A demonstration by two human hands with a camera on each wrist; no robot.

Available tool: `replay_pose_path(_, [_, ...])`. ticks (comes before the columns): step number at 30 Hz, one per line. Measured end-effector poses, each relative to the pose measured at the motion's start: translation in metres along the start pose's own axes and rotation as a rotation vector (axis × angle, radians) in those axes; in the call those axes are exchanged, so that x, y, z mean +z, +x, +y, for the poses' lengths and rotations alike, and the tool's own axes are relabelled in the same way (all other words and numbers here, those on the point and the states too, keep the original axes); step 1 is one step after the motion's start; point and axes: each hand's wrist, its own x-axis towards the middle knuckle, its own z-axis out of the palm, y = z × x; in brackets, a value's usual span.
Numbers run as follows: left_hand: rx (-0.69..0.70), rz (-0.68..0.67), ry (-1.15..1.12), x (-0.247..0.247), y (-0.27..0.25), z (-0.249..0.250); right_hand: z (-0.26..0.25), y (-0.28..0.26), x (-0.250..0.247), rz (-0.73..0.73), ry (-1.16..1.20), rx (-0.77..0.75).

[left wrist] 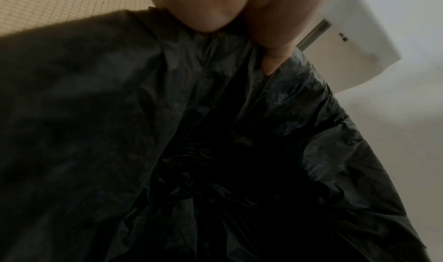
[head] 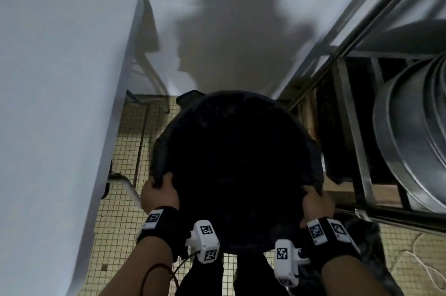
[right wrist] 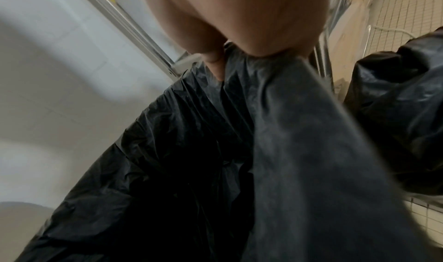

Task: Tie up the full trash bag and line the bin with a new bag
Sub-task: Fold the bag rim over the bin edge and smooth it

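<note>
A round black bin (head: 169,131) stands on the tiled floor between a white table and a metal rack. A black bag (head: 236,170) lines it, its edge folded over the rim. My left hand (head: 160,193) grips the bag edge at the near left rim. My right hand (head: 316,201) grips the edge at the near right rim. In the left wrist view my fingers (left wrist: 271,44) pinch crinkled black plastic (left wrist: 275,133). The right wrist view shows my fingers (right wrist: 215,57) curled over the bag (right wrist: 179,133). A second, bulging black bag (right wrist: 402,99) sits on the floor to the right.
A white folding table (head: 60,102) is close on the left, its metal legs (head: 130,189) near my left hand. A steel rack (head: 357,126) with large metal basins (head: 415,131) stands on the right. A white wall rises behind the bin. A white cord (head: 420,257) lies on the tiles.
</note>
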Motion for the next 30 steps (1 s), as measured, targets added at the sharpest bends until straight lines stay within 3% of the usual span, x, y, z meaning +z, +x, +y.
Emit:
replay_pose_path(11, [0.004, 0.009, 0.106, 0.093, 0.082, -0.024, 0.007, 0.111, 0.085, -0.012, 0.025, -0.066])
replay_pose_path(16, [0.014, 0.029, 0.051, 0.13, 0.113, -0.023, -0.004, 0.143, 0.115, 0.024, 0.053, -0.091])
replay_pose_path(30, [0.076, 0.043, -0.065, 0.201, 0.185, 0.049, -0.105, 0.199, 0.165, 0.002, 0.099, -0.177])
